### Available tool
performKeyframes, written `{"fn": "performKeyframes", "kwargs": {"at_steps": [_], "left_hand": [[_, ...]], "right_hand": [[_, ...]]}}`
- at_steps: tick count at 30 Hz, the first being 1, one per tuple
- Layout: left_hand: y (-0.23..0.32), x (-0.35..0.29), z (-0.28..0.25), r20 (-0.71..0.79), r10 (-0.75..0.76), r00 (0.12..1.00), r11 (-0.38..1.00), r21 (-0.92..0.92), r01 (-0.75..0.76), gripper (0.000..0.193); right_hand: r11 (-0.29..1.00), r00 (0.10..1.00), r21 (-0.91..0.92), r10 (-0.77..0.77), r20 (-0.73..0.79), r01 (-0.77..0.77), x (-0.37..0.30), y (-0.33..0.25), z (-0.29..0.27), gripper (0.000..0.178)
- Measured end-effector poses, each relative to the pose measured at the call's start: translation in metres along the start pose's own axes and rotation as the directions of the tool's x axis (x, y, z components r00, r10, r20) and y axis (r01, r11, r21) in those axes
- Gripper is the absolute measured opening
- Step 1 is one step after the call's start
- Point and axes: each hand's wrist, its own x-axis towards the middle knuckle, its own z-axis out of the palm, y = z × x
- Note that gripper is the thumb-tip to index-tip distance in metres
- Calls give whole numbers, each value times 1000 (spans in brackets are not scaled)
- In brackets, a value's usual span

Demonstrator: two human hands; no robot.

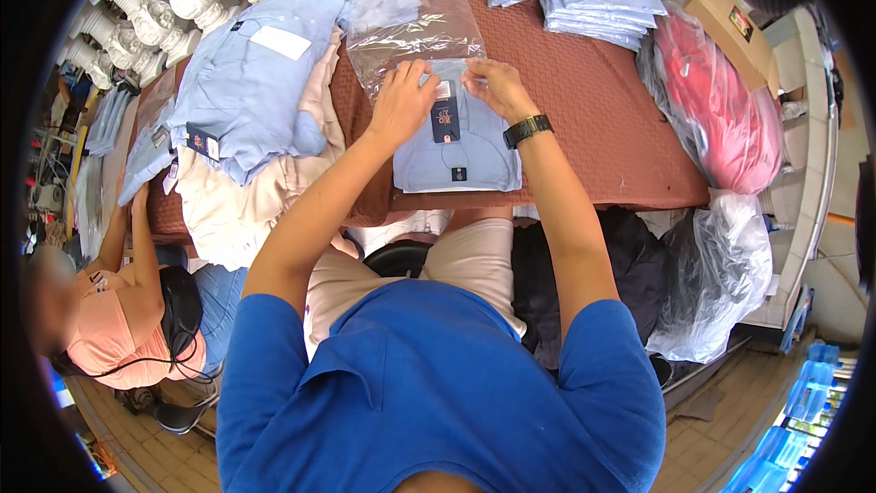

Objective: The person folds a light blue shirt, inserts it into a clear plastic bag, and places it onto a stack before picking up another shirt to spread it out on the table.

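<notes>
Neatly folded, the pale-blue shirt (476, 144) bears a dark tag (444, 120).

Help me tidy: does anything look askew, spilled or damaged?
The blue shirts at left look askew: heaped unevenly, with beige cloth beneath drooping over the table's edge, unlike the flatter stack upper right. No spill or damage stands out.

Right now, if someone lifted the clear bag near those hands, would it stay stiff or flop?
The clear bag would probably flop: its film looks thin and creased. It is likely light, since the brown table cover shows through it. Its glossy shine suggests it could be slippery.
</notes>
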Motion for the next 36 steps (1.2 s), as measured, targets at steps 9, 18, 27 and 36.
{"fn": "performKeyframes", "kwargs": {"at_steps": [9,18,27,36], "left_hand": [[-79,28,54,237,-552,800,596,-558,577,21],[-107,50,72,504,-527,684,352,-604,715,21],[-116,58,74,567,-528,632,289,-580,762,22],[-121,66,74,628,-503,593,213,-575,790,21]], "right_hand": [[426,906,-887,-280,-318,-180,-3,22,-53,75],[771,928,-622,-118,-354,-139,22,35,-43,56],[1000,1000,2,2,-1,-2,-13,16,-43,40],[977,997,-207,63,50,-51,-22,6,-50,44]]}}
